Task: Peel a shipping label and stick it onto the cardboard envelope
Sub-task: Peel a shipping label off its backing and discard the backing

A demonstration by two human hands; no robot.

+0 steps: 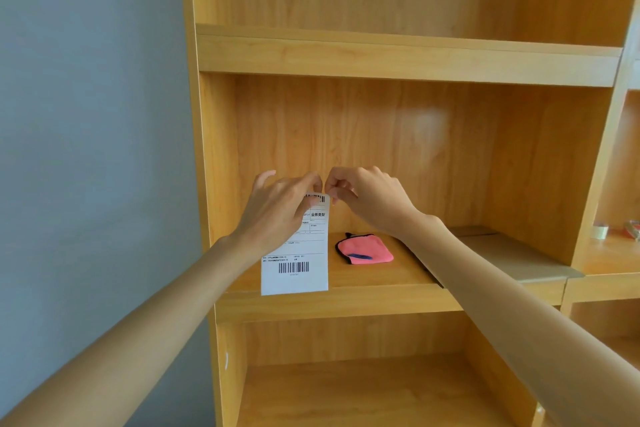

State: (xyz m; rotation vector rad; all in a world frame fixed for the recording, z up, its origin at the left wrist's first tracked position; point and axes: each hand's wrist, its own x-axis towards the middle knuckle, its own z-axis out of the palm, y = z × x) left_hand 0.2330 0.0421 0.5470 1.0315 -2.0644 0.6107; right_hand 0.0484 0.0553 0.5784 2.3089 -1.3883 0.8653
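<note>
A white shipping label [298, 267] with barcodes hangs upright in front of the middle shelf. My left hand [277, 208] grips its upper left part from the front. My right hand [363, 196] pinches the label's top right corner between thumb and fingertips. The brown cardboard envelope [512, 253] lies flat on the shelf to the right, partly hidden behind my right forearm, and its front corner sticks out over the shelf edge.
A pink cloth with dark trim [363, 250] lies on the wooden shelf [346, 302] beside the label. A roll of tape [600, 230] stands in the compartment at the far right. A grey wall is at the left.
</note>
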